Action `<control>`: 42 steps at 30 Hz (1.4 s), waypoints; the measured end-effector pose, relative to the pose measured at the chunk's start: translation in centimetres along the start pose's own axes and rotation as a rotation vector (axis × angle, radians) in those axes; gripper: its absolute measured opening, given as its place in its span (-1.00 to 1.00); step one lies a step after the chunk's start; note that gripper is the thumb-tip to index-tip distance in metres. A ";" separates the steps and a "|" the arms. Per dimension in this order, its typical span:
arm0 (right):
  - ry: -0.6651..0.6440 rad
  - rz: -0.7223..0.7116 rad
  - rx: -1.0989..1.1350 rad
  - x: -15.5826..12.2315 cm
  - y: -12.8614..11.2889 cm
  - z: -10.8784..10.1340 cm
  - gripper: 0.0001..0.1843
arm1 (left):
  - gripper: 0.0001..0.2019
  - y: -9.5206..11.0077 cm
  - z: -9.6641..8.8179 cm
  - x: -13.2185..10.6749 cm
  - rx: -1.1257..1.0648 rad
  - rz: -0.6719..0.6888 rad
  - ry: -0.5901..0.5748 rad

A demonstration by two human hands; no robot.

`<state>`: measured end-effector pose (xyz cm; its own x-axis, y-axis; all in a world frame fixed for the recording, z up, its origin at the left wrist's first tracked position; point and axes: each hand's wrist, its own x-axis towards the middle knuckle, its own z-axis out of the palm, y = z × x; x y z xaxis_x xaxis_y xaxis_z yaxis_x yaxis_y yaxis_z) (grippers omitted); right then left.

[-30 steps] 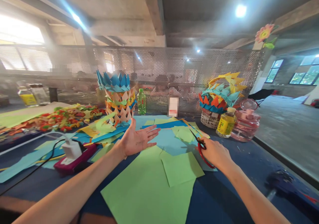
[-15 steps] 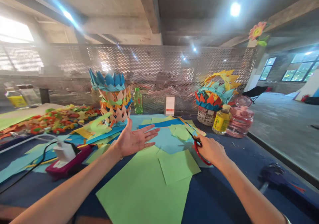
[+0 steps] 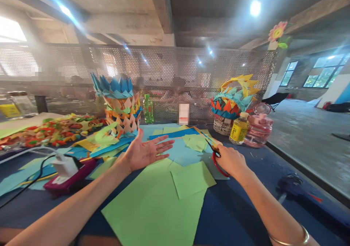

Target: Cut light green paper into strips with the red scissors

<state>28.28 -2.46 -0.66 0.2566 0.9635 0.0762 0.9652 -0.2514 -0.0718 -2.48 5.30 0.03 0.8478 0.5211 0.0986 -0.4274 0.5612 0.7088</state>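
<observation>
My left hand (image 3: 149,150) is held palm up above the papers, fingers spread, with nothing in it. Closed around a pair of scissors (image 3: 217,161) with red handles and dark blades is my right hand (image 3: 232,160); the blades point up and to the left. Below and between the hands lies a large green paper sheet (image 3: 153,206), with a smaller green paper square (image 3: 193,179) on top of it. Beyond, several small green pieces (image 3: 195,143) rest on light blue paper (image 3: 177,151).
A tall folded-paper basket (image 3: 123,111) stands left, a second paper basket (image 3: 225,124) right, beside a yellow-labelled bottle (image 3: 239,129) and a pink jug (image 3: 259,129). Paper scraps (image 3: 54,129), a purple power strip (image 3: 71,178) and a glue gun (image 3: 290,184) lie around. A perforated screen (image 3: 164,67) stands behind.
The view has turned slightly to the right, so most things sit a little further left in the picture. Both hands keep nearly the same pose, and the scissors stay in my right hand.
</observation>
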 end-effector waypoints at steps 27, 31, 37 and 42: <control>-0.072 0.171 -0.044 0.4 2.2 -1.0 -0.69 | -0.20 -0.1 0.3 0.1 0.040 -0.014 -0.013; -0.097 0.181 -0.042 0.4 2.5 -1.0 -0.66 | -0.22 -0.2 0.5 0.1 0.052 -0.026 -0.026; -0.126 0.178 -0.050 0.4 2.5 -1.3 -0.63 | -0.21 -0.4 1.0 0.1 0.044 -0.038 -0.009; -0.130 0.170 -0.060 0.0 2.2 -1.4 -0.66 | -0.22 -0.4 1.0 0.1 0.061 -0.043 -0.028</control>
<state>30.51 -3.18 0.62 0.4110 0.9096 -0.0612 0.9109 -0.4124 -0.0126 -1.94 4.46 0.50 0.8737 0.4788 0.0858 -0.3710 0.5418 0.7542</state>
